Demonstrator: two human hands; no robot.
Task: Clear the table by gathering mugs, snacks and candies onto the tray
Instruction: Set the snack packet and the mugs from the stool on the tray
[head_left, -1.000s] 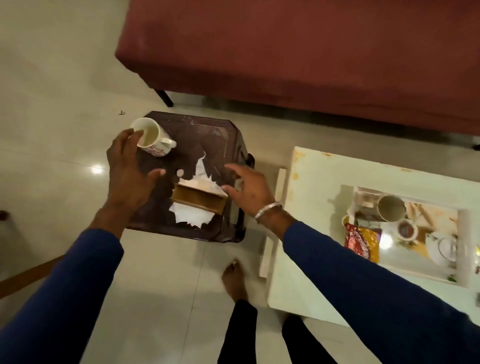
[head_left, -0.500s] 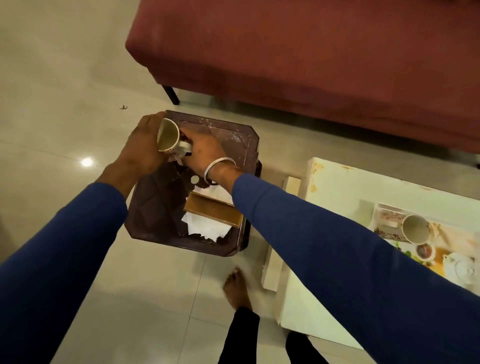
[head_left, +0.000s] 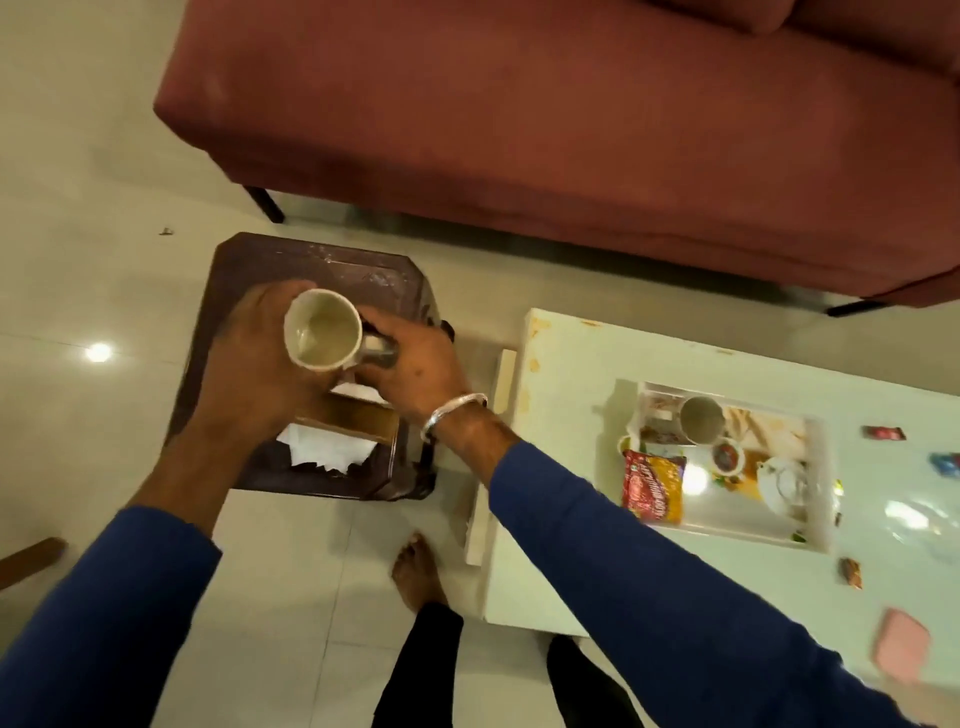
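Mug (head_left: 323, 330) raised above dark side table (head_left: 244, 270), mouth toward camera; left hand (head_left: 254, 364) wraps body, right hand (head_left: 415, 364) grips handle (handle blurred). Tray (head_left: 810, 525) well apart on white table (head_left: 571, 364).

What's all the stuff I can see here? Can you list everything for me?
Held mug: 1, cream, lifted above the dark stool
Stool: 1, dark brown, on the floor left of the white table
Tissue box: 1, brown with white tissue, on the stool
Sofa: 1, maroon, at the far side
White table: 1, right of the stool
Tray: 1, white with a printed base, on the white table
Mug on tray: 1, cream
Snack packet: 1, red and yellow, at the tray's left edge
Candies: a few, mixed wrappers, on the table around the tray
Pink item: 1, near table edge, cannot tell what
Left hand: grips the held mug
Right hand: at its handle
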